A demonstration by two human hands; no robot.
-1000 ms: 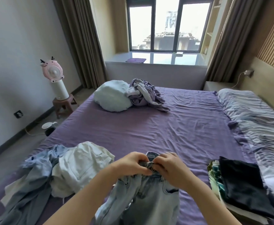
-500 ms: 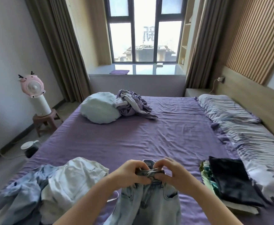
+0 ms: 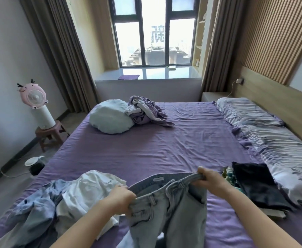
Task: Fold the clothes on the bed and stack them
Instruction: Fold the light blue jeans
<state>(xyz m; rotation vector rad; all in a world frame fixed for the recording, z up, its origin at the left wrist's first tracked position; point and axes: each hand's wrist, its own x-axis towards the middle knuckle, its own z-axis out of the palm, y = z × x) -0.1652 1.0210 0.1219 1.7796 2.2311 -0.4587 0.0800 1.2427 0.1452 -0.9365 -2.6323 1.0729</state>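
At nine o'clock from my hands, a loose heap of unfolded clothes (image 3: 60,204) lies on the purple bed (image 3: 164,145), pale blue pieces under a crumpled white one. My left hand (image 3: 120,198) is closed in a fist on the left end of the waistband of a pair of light blue jeans (image 3: 168,208). Half a second ago both my hands were bunched together at the middle of that waistband; now they have drawn apart, so the waist is stretched open between them and the legs hang down toward six o'clock, out of view. My right hand (image 3: 212,180) is clenched on the right end of the waistband, held a little higher and farther from me. At three o'clock, just beside that hand, sits the stack of folded clothes (image 3: 254,187), a dark garment on top. Farther off at twelve o'clock, a tangled purple bundle (image 3: 146,113) rests against a pale round cushion (image 3: 111,117). I judge the spreading means the jeans are being shaken flat and readied for their first fold; the heap and the bundle remain to do.
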